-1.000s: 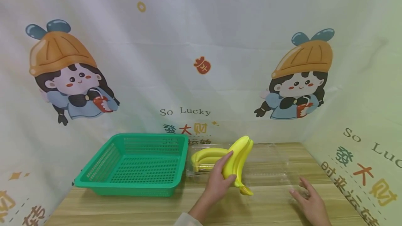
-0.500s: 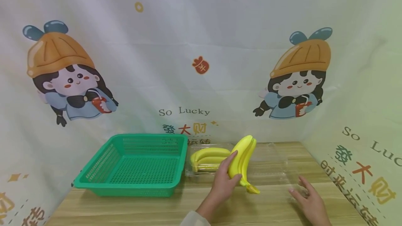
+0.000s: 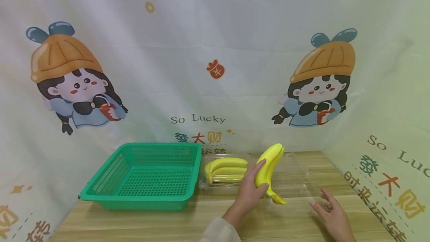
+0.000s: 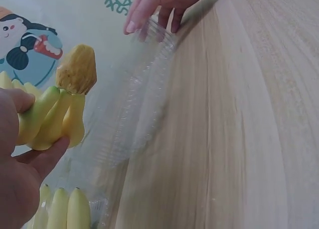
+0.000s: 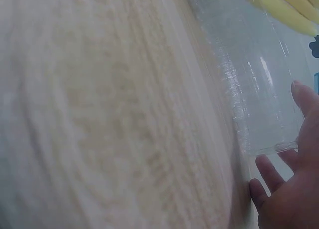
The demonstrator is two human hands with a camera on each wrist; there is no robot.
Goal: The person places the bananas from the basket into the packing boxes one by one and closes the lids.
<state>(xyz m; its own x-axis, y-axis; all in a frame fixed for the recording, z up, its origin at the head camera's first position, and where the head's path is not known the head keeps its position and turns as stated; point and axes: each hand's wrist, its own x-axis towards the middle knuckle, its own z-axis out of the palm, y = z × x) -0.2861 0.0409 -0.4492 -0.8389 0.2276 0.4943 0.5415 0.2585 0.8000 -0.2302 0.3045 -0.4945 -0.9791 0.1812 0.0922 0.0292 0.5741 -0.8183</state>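
Note:
My left hand point(image 3: 250, 188) grips a yellow bunch of bananas point(image 3: 268, 167), stem end down toward me, above a clear plastic container point(image 3: 292, 188). Its thumb and fingers wrap the bunch near the brown stem point(image 4: 77, 69) in the left wrist view. A second banana bunch point(image 3: 228, 171) lies in the left part of the container. At the container's right side, my right hand point(image 3: 334, 216) holds the thin edge between thumb and fingers; the right wrist view shows the thumb point(image 5: 301, 97) on one side of the clear wall point(image 5: 264, 104) and fingertips at its lip.
A green perforated basket point(image 3: 134, 198) stands left of the container on the wooden table point(image 3: 151, 225). Behind the table hangs a pale printed cloth point(image 3: 248, 96), which also runs along both sides.
My left hand has carried the banana bunch to the right over the container, uncovering more of the second bunch. My right hand stays at the container's edge.

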